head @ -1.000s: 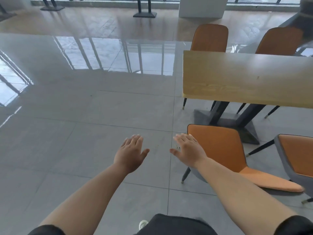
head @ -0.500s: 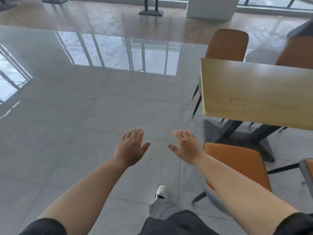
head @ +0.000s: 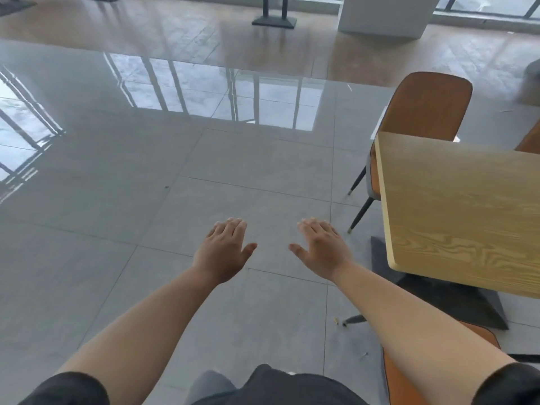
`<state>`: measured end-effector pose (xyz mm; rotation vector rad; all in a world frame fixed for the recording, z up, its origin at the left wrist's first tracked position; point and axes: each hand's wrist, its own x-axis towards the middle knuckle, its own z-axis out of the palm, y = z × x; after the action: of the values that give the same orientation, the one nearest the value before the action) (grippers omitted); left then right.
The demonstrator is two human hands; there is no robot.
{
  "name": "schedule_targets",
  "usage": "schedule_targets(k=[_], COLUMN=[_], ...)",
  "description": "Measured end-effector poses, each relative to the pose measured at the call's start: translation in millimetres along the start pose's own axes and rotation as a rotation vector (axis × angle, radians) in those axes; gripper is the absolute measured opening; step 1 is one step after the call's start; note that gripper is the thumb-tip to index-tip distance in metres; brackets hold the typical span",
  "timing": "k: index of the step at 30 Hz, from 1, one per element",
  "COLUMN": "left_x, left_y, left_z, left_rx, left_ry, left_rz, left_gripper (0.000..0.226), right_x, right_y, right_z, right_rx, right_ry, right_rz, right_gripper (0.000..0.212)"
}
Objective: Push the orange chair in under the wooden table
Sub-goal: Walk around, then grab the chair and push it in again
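The wooden table (head: 461, 206) fills the right side, its near corner just right of my right hand. An orange chair (head: 400, 381) stands at the bottom right, mostly hidden under my right forearm, with only part of its orange back showing. My left hand (head: 223, 251) and my right hand (head: 321, 248) are stretched out palm down over the bare floor, fingers apart, holding nothing. Neither hand touches the chair or the table.
Another orange chair (head: 423, 106) stands at the table's far side, tucked in. The table's dark metal base (head: 455, 299) sits on the floor below the tabletop. Glossy grey floor tiles (head: 146, 200) spread to the left. A white pillar (head: 382, 13) and a black stand (head: 274, 20) are far back.
The view has swung left and closer: table and near orange chair slid to the right and down, the chair now mostly under my right arm. Both hands stay open and outstretched.
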<state>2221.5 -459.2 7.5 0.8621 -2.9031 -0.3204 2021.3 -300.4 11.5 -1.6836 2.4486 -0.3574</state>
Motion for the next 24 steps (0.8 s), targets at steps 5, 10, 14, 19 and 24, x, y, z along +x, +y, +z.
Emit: schedule_targets(k=[5,10,14,19,24], left_x=[73.4,159.2,220.8,302.3,393.1], left_y=[-56.2,-119.2,-162.4,-195.7,-202.6], left_z=[-1.9,-13.7,-32.7,-39.2,-23.6], left_rx=[0.004,0.008,0.017,0.010,-0.009], left_ry=[-0.012,-0.009,-0.008,-0.023,-0.040], left_rz=[0.063,0.171,0.270,0.322,0.377], left_gripper=[0.060,0.058,0.057,0.057,0.058], right_x=[69.6,151.2,209.2,278.2,348.9], right_y=[-2.4,-15.1,-30.2,-18.5,20.3], right_z=[13.3,22.8,19.4,13.1,13.4], right_rx=[0.005,0.020,0.039,0.040,0.045], right_ry=[0.016,0.081,0.112,0.135,0.153], right_rz=[0.066,0.192,0.278,0.364,0.411], right_gripper=[0.062,0.061,0.059,0.059,0.058])
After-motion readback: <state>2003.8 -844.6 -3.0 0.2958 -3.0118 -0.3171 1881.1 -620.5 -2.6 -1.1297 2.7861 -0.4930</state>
